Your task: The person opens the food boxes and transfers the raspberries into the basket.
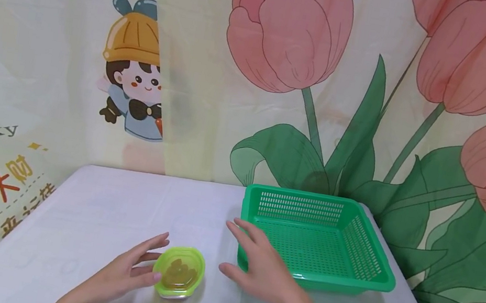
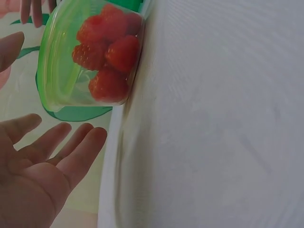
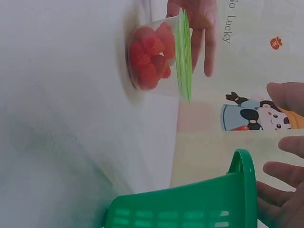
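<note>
A small clear container with a green lid (image 1: 179, 272) stands upright on the white table; red berries (image 2: 108, 52) show through its side in both wrist views. Just left of it is my left hand (image 1: 125, 271), fingers spread and relaxed; in the left wrist view a gap parts the fingers from the container. My right hand (image 1: 260, 265) hovers between the container and the green basket (image 1: 313, 278), over the basket's near left corner, fingers extended and holding nothing. In the right wrist view the container (image 3: 166, 57) stands apart from the right hand (image 3: 287, 190).
The green basket, with perforated walls, stands at the right rear of the white table (image 1: 120, 206). Behind the table hangs a cloth (image 1: 196, 86) printed with tulips, a cartoon figure and lettering.
</note>
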`<act>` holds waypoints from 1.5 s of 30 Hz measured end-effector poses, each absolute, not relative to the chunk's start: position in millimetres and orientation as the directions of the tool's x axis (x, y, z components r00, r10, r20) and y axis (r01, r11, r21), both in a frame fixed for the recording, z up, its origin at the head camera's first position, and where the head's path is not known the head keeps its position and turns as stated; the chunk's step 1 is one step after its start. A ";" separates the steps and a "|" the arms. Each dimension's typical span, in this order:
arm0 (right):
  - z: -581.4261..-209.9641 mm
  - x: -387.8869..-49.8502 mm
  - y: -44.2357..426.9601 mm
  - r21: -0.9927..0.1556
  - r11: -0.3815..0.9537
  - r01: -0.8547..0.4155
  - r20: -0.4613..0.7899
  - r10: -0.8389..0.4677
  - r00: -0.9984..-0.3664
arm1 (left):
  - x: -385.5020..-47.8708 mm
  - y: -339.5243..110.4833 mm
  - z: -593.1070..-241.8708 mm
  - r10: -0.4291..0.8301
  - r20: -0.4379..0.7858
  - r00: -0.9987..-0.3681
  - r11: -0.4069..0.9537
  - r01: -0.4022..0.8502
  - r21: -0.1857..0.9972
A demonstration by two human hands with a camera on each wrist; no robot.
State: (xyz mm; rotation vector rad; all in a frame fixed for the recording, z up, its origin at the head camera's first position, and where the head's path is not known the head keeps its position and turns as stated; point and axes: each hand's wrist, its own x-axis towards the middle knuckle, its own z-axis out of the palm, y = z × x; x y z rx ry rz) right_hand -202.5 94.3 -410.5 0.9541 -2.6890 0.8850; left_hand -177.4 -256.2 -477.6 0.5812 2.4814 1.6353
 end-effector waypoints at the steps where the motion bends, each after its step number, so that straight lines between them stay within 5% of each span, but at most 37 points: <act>1: -410.2 -202.5 93.3 -0.481 0.622 -0.618 0.324 -0.529 -0.784 | -177.5 -256.1 -477.7 0.383 0.107 -0.917 0.340 0.248 0.907; 45: -433.0 -184.9 46.6 -0.430 0.590 -0.683 0.231 -0.659 -0.716 | -180.8 -254.3 -482.0 0.483 -0.007 -0.876 0.285 0.149 0.947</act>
